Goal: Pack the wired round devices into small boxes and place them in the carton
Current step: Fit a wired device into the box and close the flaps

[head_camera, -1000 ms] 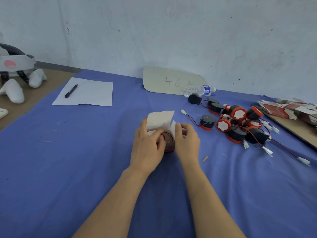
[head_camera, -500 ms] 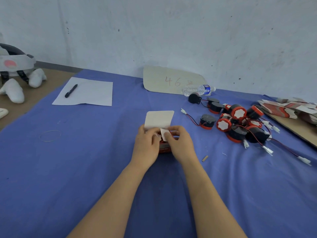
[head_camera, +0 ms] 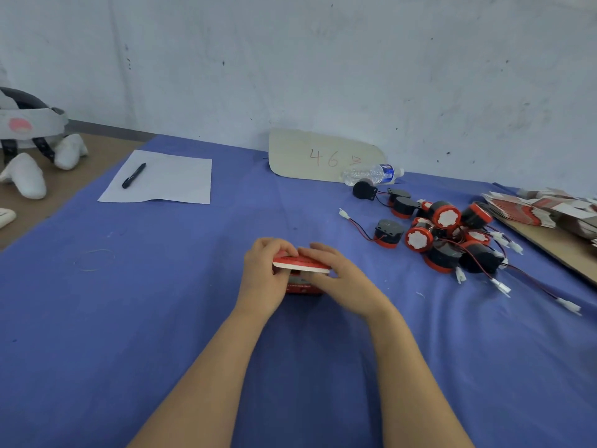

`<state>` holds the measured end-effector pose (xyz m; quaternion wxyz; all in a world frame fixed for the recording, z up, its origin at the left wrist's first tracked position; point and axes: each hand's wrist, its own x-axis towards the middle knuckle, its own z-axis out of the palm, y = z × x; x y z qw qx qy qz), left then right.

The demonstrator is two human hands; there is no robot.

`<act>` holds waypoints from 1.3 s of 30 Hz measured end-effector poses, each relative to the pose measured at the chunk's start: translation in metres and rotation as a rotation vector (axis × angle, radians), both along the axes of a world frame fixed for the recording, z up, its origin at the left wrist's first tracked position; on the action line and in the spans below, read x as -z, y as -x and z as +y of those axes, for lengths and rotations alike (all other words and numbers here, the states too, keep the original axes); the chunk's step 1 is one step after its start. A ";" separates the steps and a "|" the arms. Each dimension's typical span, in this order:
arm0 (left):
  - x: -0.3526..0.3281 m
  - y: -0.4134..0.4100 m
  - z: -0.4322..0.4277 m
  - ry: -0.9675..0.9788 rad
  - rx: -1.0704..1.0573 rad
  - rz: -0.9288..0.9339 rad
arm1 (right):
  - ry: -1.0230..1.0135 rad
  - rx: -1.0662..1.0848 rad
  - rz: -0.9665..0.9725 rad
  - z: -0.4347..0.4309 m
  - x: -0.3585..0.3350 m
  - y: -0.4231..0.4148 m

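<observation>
A small red and white box (head_camera: 302, 278) stands on the blue cloth at the middle of the table. Its lid flap is folded almost flat over the top. My left hand (head_camera: 263, 279) holds the box's left side, with fingertips on the flap. My right hand (head_camera: 345, 281) covers the right side and presses the flap down. Whatever is inside the box is hidden. A pile of black and red round devices (head_camera: 442, 234) with red-black wires and white plugs lies to the right. No carton is in view.
Flat unfolded small boxes (head_camera: 542, 208) are stacked on a cardboard sheet at the far right. A water bottle (head_camera: 371, 174) lies by a cardboard sign (head_camera: 323, 156) at the wall. White paper (head_camera: 168, 179) with a pen (head_camera: 133, 175) is at the back left; a headset (head_camera: 29, 137) lies beyond.
The box's lid flap, upright a second ago, has been folded down over the top. Both hands shifted from the opening onto the flap and sides.
</observation>
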<state>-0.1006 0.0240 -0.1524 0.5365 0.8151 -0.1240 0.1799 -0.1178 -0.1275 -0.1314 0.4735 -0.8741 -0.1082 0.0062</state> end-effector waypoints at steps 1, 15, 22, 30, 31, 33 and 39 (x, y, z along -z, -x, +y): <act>0.000 0.000 0.001 -0.085 -0.046 -0.016 | -0.011 -0.035 0.059 -0.004 -0.001 0.001; 0.003 -0.005 0.016 -0.140 0.289 0.061 | -0.147 0.035 0.052 -0.008 0.004 0.001; 0.005 -0.007 0.017 -0.110 0.257 0.031 | -0.251 0.024 0.089 -0.015 0.001 0.006; 0.004 -0.007 0.014 -0.048 0.235 0.047 | -0.269 0.090 -0.061 -0.010 0.005 0.001; 0.004 -0.007 0.013 -0.041 0.232 0.048 | -0.274 0.098 -0.071 -0.010 0.006 0.000; 0.003 -0.006 0.013 -0.031 0.230 0.052 | -0.277 0.125 -0.078 -0.011 0.006 -0.001; 0.003 -0.005 0.010 0.024 0.233 0.080 | -0.234 0.161 -0.116 -0.006 0.007 -0.002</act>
